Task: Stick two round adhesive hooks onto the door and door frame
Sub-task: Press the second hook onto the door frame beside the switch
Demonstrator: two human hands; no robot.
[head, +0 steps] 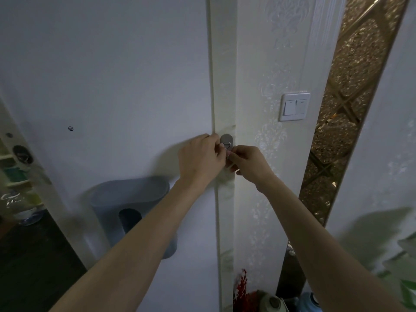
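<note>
A round metal adhesive hook [226, 140] sits flat on the cream door frame [224, 86], just right of the seam where the frame meets the white door [112, 75]. Its small wire hook hangs from the middle of the disc. The left hand [201, 158] is just left of the hook, fingers curled, fingertips meeting at the disc's lower left edge; whether it grips anything there cannot be told. The right hand [247, 164] comes in just below and right of the hook, thumb and forefinger pinched together on something small and pale at the wire hook, too small to make out. Right of the hook, on patterned wallpaper, is a white double light switch [295, 106], and further right a glittery brown decorative strip [342, 122]. Below and left of the hook, a blue-grey plastic holder [135, 199] hangs on the door. Far left of the hook, another round hook [23, 154] shows on a second white panel.
</note>
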